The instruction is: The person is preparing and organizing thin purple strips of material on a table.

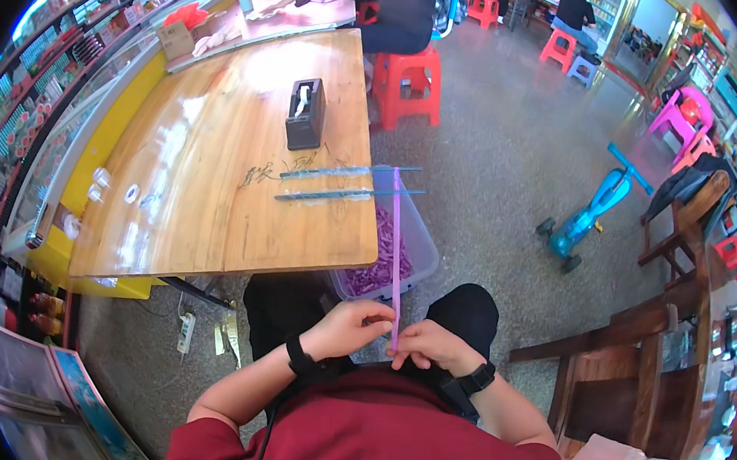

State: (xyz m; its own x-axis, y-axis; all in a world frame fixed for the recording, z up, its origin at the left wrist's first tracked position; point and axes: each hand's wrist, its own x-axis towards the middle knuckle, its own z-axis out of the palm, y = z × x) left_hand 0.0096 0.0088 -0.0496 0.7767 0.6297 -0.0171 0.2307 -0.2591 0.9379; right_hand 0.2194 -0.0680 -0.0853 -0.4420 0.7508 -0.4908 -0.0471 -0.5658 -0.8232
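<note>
A long, narrow purple strip runs upright in front of me, its lower end at my hands. My right hand pinches that lower end between thumb and fingers. Close beside it, my left hand is curled, with its thumb and fingertips at the strip a little higher up. Beyond my knees a clear plastic tub holds many small purple pieces. Two thin blue strips lie across the table's right edge, wrapped in part with clear tape, and stick out over the tub.
On the wooden table stand a black tape dispenser and a small white roll. Another person sits at the far end near a red stool. A blue scooter and wooden chair are at right.
</note>
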